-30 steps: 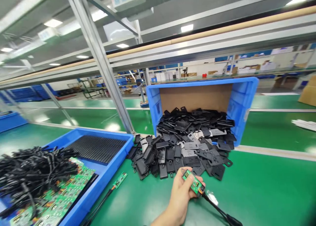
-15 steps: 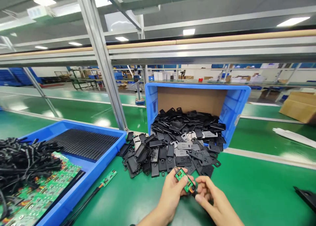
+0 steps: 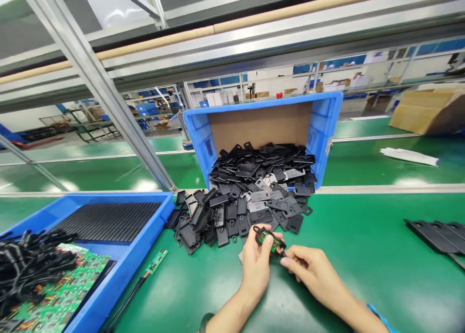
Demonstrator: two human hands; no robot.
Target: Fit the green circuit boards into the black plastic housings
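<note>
My left hand (image 3: 257, 261) is closed around a small black plastic case (image 3: 258, 232) with a loop at its far end. Inside the case lies a green circuit board (image 3: 277, 244), partly covered by my left thumb. Coloured wires run from the board's near end into a black cable (image 3: 283, 255). My right hand (image 3: 308, 269) pinches this cable just beside the case; the rest of the cable is hidden. Beyond my hands, a heap of black plastic case halves (image 3: 232, 212) spills over the green tabletop (image 3: 203, 284).
A blue crate (image 3: 326, 144) on its side holds many black parts. At left, a blue tray (image 3: 125, 260) contains circuit boards with cables and black strips. One wired board (image 3: 157, 261) lies beside it. Black parts (image 3: 434, 237), a white glove-like item (image 3: 410, 155) and a cardboard box (image 3: 417, 112) are at right.
The view has turned right and tilted, so the scene sits further left. My right fingers have closed in on the cable by the board. The black case's loop now shows more clearly.
</note>
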